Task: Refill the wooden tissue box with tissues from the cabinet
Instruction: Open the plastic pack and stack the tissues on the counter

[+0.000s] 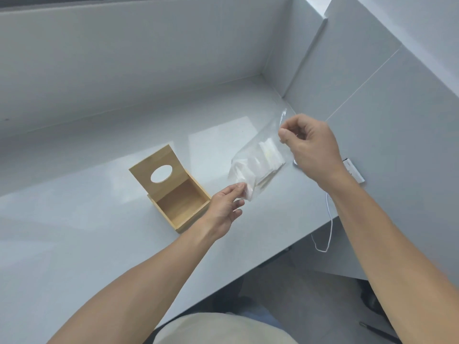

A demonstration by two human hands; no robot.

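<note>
The wooden tissue box point(181, 202) stands on the grey counter point(99, 219) with its lid, which has an oval hole, tipped up and back; its inside shows bare wood. To its right a clear plastic bag point(250, 170) holding white folded tissues point(269, 155) hangs stretched above the counter. My right hand point(310, 147) pinches the bag's upper end between thumb and fingers. My left hand point(226, 212) holds the bag's lower end by the fingertips, just right of the box's front corner.
Grey walls close the counter at the back and right. A small white device point(355, 172) lies by the right wall, and a white cord point(327, 229) hangs from it over the counter's front edge. The floor shows below.
</note>
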